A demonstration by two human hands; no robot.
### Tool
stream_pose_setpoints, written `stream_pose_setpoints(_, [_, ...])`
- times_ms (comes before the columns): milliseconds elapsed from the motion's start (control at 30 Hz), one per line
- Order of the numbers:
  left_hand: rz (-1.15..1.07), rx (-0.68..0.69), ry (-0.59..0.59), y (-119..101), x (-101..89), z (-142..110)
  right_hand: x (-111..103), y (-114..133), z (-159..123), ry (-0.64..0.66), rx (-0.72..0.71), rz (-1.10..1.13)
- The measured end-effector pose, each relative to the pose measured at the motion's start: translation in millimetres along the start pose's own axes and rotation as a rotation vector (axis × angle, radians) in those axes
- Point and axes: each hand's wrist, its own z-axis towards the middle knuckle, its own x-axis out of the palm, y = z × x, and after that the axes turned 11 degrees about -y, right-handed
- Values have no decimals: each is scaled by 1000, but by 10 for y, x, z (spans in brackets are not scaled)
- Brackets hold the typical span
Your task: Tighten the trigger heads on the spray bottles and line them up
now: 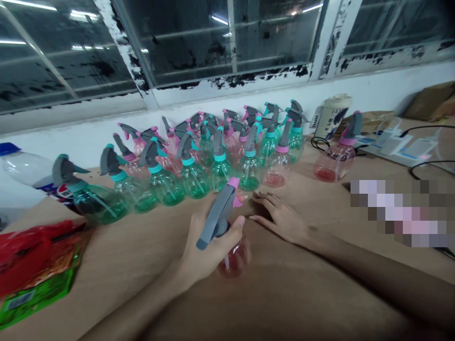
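My left hand (pixel 209 241) is wrapped round the neck of a pink spray bottle (pixel 234 258) with a grey trigger head and pink nozzle. Its clear pink body shows below my fingers, over the table. My right hand (pixel 280 215) rests on the table just right of it, fingers stretched out and holding nothing. Beyond both hands stand several green spray bottles (pixel 197 177) with turquoise collars, in a row. A pink spray bottle (pixel 277 168) ends the row, and more pink and green ones crowd behind. Another pink spray bottle (pixel 334 161) stands apart at the right.
A soda bottle (pixel 30 170) with a blue cap lies at the left, near a red plastic bag (pixel 28 251) and a green packet (pixel 39 296). A coffee cup (pixel 332 118), a power strip (pixel 398 147) and cables occupy the right back. Windows rise behind the table (pixel 313 289).
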Motion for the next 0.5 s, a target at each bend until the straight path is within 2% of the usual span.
stream_pose_setpoints(167, [36, 43, 29, 47, -23, 81, -11, 8, -5, 24, 11, -4])
stream_pose_setpoints(333, [10, 197, 37, 4, -23, 77, -16, 4, -7, 15, -10, -7])
stream_pose_setpoints(500, [-18, 213, 37, 62, -4, 117, -16, -4, -7, 23, -16, -26])
